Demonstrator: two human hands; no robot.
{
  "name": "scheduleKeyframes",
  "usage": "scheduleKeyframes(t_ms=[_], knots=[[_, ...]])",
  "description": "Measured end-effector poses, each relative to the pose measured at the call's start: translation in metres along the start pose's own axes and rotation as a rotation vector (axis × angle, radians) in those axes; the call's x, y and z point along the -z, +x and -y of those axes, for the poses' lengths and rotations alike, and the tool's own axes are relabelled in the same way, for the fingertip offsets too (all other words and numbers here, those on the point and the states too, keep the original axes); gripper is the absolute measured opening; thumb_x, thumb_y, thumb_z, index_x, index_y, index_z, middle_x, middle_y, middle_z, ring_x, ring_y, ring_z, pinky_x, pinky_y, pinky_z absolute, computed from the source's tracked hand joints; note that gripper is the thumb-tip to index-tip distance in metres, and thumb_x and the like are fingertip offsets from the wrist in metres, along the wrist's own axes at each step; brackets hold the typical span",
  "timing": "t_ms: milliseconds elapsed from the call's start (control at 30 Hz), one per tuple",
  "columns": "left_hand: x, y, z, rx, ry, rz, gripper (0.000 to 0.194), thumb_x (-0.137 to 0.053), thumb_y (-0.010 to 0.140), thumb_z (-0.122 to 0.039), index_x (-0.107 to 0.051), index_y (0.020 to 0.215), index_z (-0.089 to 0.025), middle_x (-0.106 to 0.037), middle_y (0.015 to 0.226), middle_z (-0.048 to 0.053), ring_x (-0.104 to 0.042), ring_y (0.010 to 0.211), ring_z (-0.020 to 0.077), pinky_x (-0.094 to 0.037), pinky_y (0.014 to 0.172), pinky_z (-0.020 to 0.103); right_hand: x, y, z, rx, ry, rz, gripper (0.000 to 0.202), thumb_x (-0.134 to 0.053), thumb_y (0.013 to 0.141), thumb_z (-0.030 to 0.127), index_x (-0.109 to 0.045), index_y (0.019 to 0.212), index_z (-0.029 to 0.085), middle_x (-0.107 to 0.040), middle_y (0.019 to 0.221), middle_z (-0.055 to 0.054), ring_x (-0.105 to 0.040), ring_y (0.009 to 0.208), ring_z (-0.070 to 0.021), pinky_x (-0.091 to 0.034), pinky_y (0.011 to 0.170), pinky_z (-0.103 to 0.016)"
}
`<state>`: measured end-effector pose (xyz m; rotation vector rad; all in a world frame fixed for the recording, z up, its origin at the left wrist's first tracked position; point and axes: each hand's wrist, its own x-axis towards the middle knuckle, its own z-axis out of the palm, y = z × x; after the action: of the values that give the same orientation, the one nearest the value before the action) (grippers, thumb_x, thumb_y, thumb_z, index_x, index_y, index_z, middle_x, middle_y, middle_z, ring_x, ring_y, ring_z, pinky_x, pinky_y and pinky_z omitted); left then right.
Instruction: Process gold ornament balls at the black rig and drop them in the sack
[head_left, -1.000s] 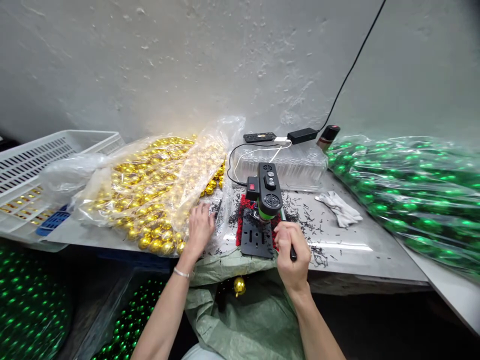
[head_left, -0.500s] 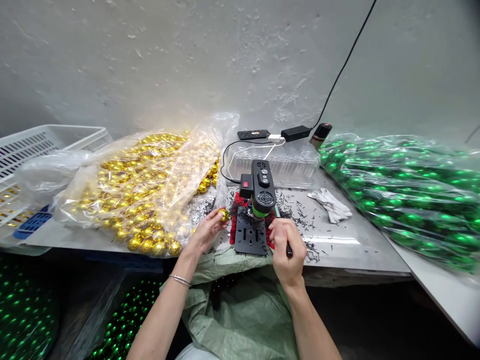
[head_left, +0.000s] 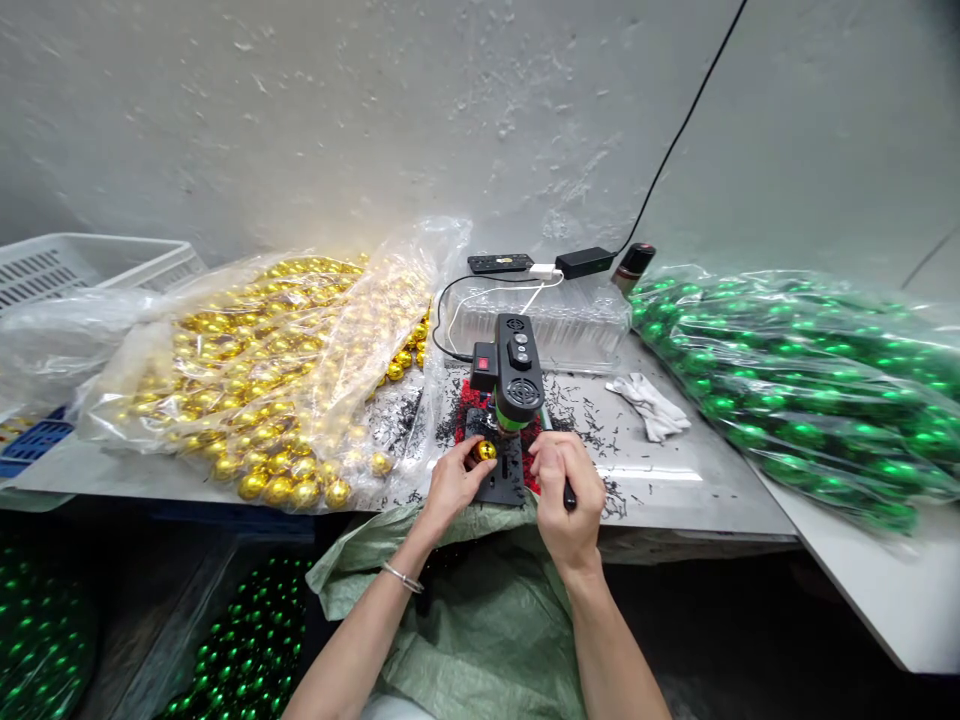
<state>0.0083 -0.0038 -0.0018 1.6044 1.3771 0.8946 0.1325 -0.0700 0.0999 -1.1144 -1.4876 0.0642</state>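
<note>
A small black press-like machine stands at the middle of the table over a black slotted plate. Between the thumb and fingers of my left hand is a shiny gold ball, held over the plate, just left of the machine's green-ringed lower end. My right hand is wrapped round a lever with a black tip, to the right of the plate. Red material shows around the plate.
Bagged gold balls lie to the left, bagged green balls to the right. Behind the machine is a clear plastic block. White gloves and black scraps lie on the table. Green fabric hangs in front.
My left hand has moved right with the gold ball, from beside the plate to over it. My right hand keeps its grip on the lever. The camera view has shifted slightly.
</note>
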Motion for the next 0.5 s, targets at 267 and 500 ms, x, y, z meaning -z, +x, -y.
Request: scheduleKeyframes(t_ms=[267, 500], knots=[[0.002, 0.0, -0.002, -0.211, 0.165, -0.001, 0.034, -0.073, 0.076, -0.022, -0.066, 0.11, -0.018, -0.072, 0.095, 0.005, -0.065, 0.082, 0.0191, -0.051, 0.078, 0.031, -0.001, -0.001, 0.0, 0.009, -0.005, 0.0, 0.025, -0.041, 0.093, 0.01, -0.049, 0.073, 0.02, -0.056, 0.079, -0.002, -0.056, 0.075, -0.0137, -0.043, 0.067, -0.028], [0.003, -0.007, 0.009, -0.295, 0.175, -0.017, 0.033, -0.071, 0.079, -0.02, -0.064, 0.111, -0.017, -0.071, 0.103, 0.009, -0.066, 0.087, 0.0218, -0.052, 0.082, 0.035, 0.0, -0.005, -0.004, 0.001, -0.001, 0.011, 0.024, -0.04, 0.093, 0.009, -0.05, 0.074, 0.02, -0.055, 0.08, -0.002, -0.056, 0.075, -0.0143, -0.043, 0.067, -0.029]])
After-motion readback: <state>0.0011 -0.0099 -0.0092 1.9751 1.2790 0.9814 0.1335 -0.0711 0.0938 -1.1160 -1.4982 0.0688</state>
